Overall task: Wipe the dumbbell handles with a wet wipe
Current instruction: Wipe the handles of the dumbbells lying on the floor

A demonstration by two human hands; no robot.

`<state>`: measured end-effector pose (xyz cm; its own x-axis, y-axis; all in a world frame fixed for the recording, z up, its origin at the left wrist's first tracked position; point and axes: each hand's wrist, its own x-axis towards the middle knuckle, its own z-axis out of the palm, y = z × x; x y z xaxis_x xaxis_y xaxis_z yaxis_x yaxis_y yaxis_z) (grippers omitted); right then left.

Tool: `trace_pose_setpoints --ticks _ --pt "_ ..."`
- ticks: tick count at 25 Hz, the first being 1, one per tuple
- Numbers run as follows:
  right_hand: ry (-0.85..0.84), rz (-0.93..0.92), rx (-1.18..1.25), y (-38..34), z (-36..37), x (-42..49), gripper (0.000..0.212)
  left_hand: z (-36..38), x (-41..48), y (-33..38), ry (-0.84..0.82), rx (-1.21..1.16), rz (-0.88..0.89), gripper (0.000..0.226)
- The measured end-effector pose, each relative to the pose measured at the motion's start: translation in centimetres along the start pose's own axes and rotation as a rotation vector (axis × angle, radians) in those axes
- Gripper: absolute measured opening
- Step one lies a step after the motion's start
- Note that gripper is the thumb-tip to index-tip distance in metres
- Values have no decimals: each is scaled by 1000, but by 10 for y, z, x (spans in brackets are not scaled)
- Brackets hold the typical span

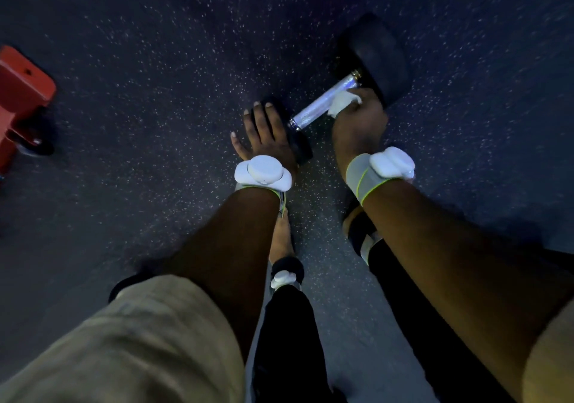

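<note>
A black dumbbell (377, 52) lies on the dark speckled floor, its shiny metal handle (313, 109) running from lower left to upper right. My left hand (264, 132) rests flat, fingers straight, on the near black head of the dumbbell. My right hand (357, 123) grips a white wet wipe (341, 103) wrapped round the handle near the far head. The part of the handle under the wipe is hidden.
A red metal frame (21, 92) with a small black wheel stands at the left edge. My legs and feet (281, 241) are below the hands, close to the dumbbell. Speckled rubber floor (155, 45) spreads all round.
</note>
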<state>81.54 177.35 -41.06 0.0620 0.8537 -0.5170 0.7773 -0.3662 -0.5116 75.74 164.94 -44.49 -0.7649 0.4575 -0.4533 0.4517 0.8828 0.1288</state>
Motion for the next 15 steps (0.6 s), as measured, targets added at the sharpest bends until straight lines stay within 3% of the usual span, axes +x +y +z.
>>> trace_pose_setpoints --ticks 2,4,6,10,12,13,15 --pt "-43 -337 -333 -8 -2 -16 28 14 1 -8 129 108 35 70" --pt "-99 -735 -567 -14 -3 -10 28 12 -8 2 164 97 5 74" --pt "-242 -896 -813 -36 -4 10 38 9 -13 7 154 30 -25 82" --pt "-468 -889 -1311 -35 -7 25 25 18 -13 3 248 39 -18 81" --pt "-511 -817 -1329 -24 -4 25 24 20 -14 3 239 7 -25 79" --pt "-527 -773 -1308 -23 0 26 23 16 -15 4 164 -1 -34 75" --pt "-506 -661 -1241 -28 8 35 21 21 -15 -1 182 50 -1 59"
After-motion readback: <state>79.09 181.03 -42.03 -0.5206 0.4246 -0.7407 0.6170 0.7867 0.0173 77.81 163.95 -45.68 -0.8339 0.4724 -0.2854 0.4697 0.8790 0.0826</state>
